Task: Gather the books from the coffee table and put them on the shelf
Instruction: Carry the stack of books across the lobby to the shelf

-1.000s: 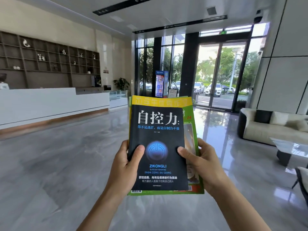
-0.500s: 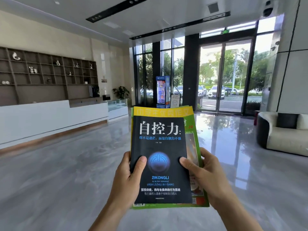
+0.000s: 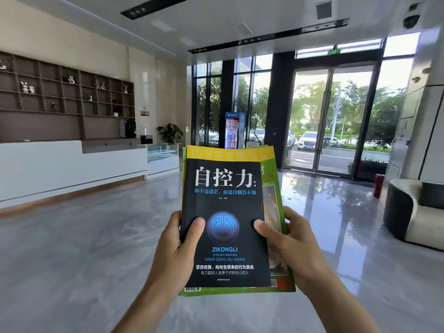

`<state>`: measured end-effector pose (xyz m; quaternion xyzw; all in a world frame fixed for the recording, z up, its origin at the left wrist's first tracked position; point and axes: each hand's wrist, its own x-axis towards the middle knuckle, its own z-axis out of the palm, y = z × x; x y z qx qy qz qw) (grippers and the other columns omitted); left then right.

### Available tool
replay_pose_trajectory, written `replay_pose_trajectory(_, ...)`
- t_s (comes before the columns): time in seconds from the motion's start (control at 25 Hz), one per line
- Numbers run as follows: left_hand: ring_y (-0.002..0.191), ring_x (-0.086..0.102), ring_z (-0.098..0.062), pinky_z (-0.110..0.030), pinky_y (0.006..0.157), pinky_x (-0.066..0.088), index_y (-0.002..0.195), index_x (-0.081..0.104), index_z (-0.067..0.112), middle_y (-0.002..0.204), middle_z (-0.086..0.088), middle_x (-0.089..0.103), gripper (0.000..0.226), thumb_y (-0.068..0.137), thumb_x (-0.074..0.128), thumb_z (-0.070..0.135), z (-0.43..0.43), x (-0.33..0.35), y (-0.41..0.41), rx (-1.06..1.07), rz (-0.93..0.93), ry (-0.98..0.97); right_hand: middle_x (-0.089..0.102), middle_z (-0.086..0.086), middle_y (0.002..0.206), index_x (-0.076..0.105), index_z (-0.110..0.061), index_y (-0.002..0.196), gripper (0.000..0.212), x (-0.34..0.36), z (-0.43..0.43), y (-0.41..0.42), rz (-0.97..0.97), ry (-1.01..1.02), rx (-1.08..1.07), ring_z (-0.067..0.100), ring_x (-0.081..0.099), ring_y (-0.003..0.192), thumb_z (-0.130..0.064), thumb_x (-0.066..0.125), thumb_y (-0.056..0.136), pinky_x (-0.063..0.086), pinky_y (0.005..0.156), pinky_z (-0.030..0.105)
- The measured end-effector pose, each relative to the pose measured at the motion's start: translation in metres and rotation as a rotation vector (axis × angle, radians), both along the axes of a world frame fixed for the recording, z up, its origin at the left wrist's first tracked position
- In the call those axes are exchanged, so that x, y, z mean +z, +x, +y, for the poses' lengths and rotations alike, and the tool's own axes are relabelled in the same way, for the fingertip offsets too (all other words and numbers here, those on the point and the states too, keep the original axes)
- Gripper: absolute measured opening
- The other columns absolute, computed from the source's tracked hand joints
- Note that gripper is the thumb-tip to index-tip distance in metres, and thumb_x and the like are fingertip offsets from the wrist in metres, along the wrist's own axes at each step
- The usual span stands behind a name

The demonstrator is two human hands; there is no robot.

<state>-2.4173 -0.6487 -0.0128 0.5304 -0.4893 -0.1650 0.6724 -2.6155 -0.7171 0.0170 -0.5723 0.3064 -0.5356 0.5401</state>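
I hold a small stack of books in front of me with both hands. A black book (image 3: 225, 207) with white Chinese characters and a blue power symbol lies on top. Beneath it shows a yellow-topped book (image 3: 228, 153) and a green one (image 3: 276, 203). My left hand (image 3: 176, 251) grips the stack's left edge, thumb on the black cover. My right hand (image 3: 290, 246) grips the right edge, thumb also on the cover. A dark wooden wall shelf (image 3: 60, 97) with small ornaments stands far off at the left.
A long white reception counter (image 3: 72, 164) runs below the shelf. Glass doors (image 3: 334, 116) and a vending machine (image 3: 231, 131) are straight ahead. A cream sofa (image 3: 418, 212) sits at the right. Glossy grey floor (image 3: 84, 248) spreads between.
The view has swung to the right: the shelf and counter slid left, the sofa moved to the right edge. The books sit lower in view; both hands keep the same grip.
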Motion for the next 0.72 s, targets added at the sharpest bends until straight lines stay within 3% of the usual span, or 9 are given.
replay_pose_trajectory(0.16,0.081,0.071,-0.002,-0.011,0.066,0.051,0.101,0.062,0.029,0.093,0.015,0.075,0.01,0.095,0.055,0.033,-0.134,0.026,0.088,-0.037,0.002,-0.03,0.08,0.022,0.098,0.066,-0.007,0.11,0.027,0.026,-0.133,0.089,0.01,-0.025,0.001,0.047,0.077,0.085,-0.006,0.075,0.085,0.063,0.072,0.06)
replay_pose_trajectory(0.32,0.083,0.073,-0.01,-0.029,0.073,0.057,0.104,0.062,0.031,0.095,0.006,0.077,0.022,0.089,0.054,0.045,-0.26,0.024,0.154,-0.042,0.014,-0.01,0.081,0.018,0.098,0.066,-0.008,0.111,0.026,0.026,-0.261,0.153,0.015,-0.035,0.008,0.042,0.079,0.083,-0.005,0.074,0.086,0.064,0.071,0.054)
replay_pose_trajectory(0.44,0.083,0.073,-0.009,-0.026,0.071,0.057,0.106,0.06,0.028,0.095,0.008,0.076,0.03,0.086,0.052,0.05,-0.36,0.006,0.201,-0.048,-0.009,0.022,0.081,0.019,0.096,0.068,-0.008,0.11,0.025,0.004,-0.362,0.202,-0.002,-0.034,0.003,0.043,0.078,0.082,-0.003,0.073,0.086,0.065,0.068,0.052)
replay_pose_trajectory(0.72,0.087,0.072,-0.005,-0.026,0.076,0.055,0.108,0.06,0.029,0.097,0.014,0.075,0.014,0.097,0.055,0.035,-0.671,0.01,0.333,-0.043,-0.031,0.007,0.08,0.022,0.099,0.066,-0.007,0.112,0.03,-0.005,-0.668,0.333,-0.059,-0.008,-0.052,0.048,0.076,0.087,-0.008,0.078,0.084,0.058,0.074,0.071)
